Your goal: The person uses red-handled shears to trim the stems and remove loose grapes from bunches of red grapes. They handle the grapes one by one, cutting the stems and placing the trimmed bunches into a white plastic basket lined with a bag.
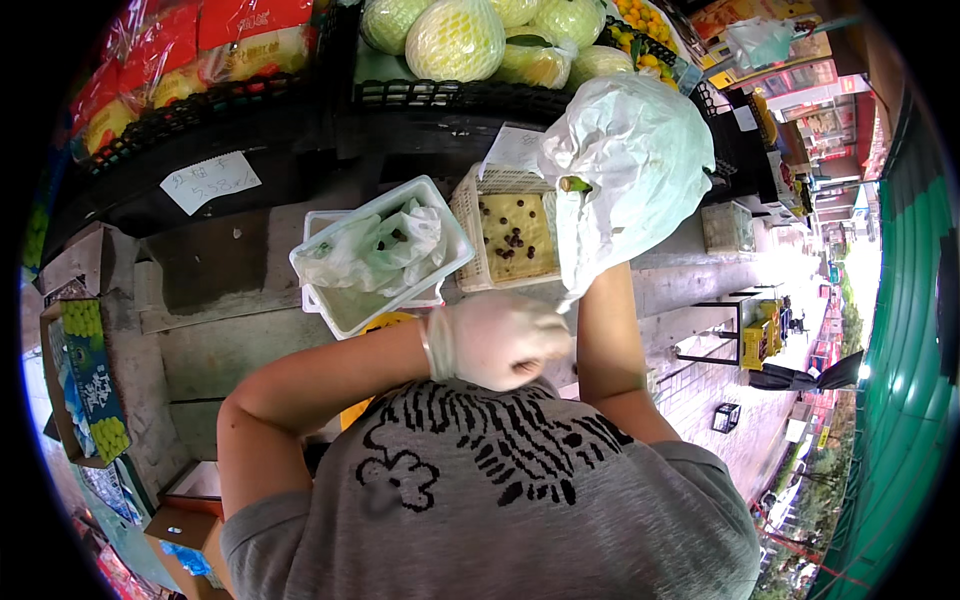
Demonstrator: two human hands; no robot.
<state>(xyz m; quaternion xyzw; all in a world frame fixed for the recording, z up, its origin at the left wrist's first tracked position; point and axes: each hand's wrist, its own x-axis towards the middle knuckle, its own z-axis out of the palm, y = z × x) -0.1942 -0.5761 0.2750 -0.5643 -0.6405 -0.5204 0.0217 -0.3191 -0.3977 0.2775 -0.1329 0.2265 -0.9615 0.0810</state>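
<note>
My left hand (501,341), in a thin white glove, is in front of my chest with its fingers curled. The drawn-out lower tip of a pale plastic bag (637,161) runs to these fingers, which pinch it. My right forearm reaches up beneath the bag, and my right hand is hidden by it. A short green stem end with a brown tip (574,184) shows at the bag's left side; the rest of the contents is hidden. Below the bag stands a cream plastic basket (465,225) with several dark round fruits (514,240) on its yellowish bottom.
A white foam box (352,319) holding crumpled plastic bags (375,251) stands left of the basket. Wrapped pomelos (455,41) fill a black crate (457,96) ahead. A handwritten sign (210,182) hangs at the left. Cardboard boxes (184,536) stand at the lower left.
</note>
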